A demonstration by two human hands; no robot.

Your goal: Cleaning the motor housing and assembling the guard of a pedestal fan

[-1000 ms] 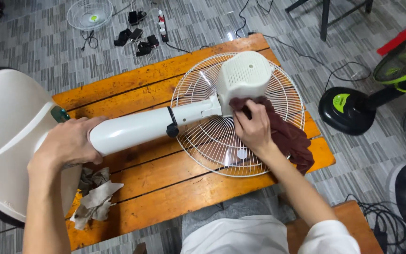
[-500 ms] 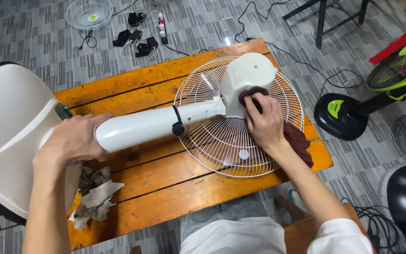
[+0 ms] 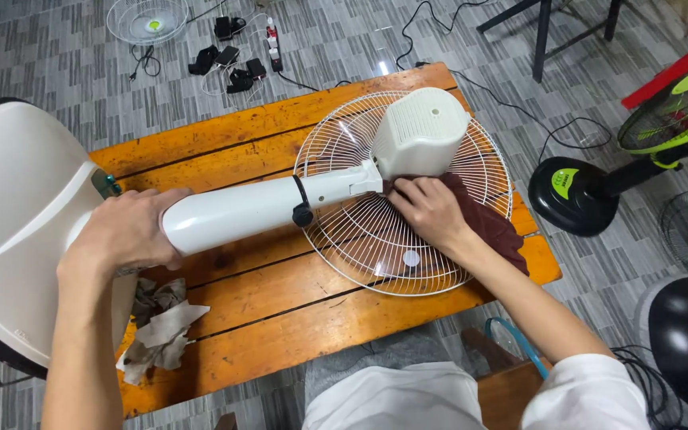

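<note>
The left hand [image 3: 125,231] grips the fan pole [image 3: 240,211]; the right hand [image 3: 431,211] presses a dark red rag [image 3: 491,223] under the motor housing [image 3: 420,131], mid-wipe.

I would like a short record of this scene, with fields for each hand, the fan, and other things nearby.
left hand: grips the white fan pole near the base
right hand: presses a dark red cloth below the motor housing
fan: lies on its side across the wooden table
grille: white wire, flat on the table
table edge: crumpled rags
floor: another grille, green fan
</note>
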